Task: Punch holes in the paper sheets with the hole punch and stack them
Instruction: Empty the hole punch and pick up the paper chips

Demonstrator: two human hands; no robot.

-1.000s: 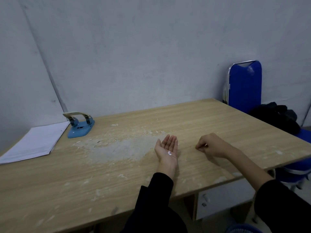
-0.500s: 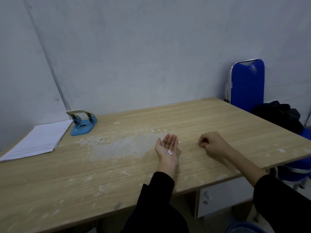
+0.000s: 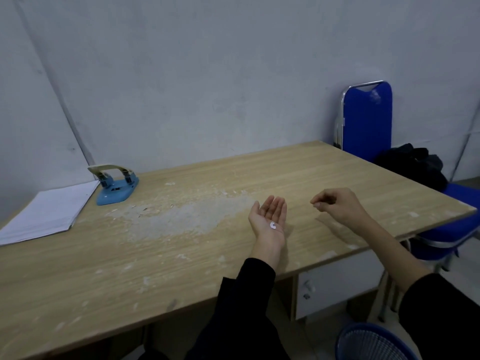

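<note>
A blue hole punch [image 3: 117,188] with a pale lever stands at the table's far left. Just left of it lies a stack of white paper sheets [image 3: 44,213]. My left hand [image 3: 270,220] rests palm up near the table's middle, fingers apart, with small white paper scraps [image 3: 273,225] lying in the palm. My right hand [image 3: 336,203] hovers a little above the table to the right, its fingertips pinched together on what looks like a tiny paper scrap, too small to be sure.
The wooden table [image 3: 181,255] has a worn, whitish patch [image 3: 181,216] in its middle. A blue chair [image 3: 367,120] with dark cloth [image 3: 413,165] stands at the right. A blue mesh bin [image 3: 374,342] sits on the floor below, near a white drawer [image 3: 335,284].
My right hand has lifted slightly off the table and its fist has loosened into a pinch. My left hand stays palm up with the scraps. The view shifted a little.
</note>
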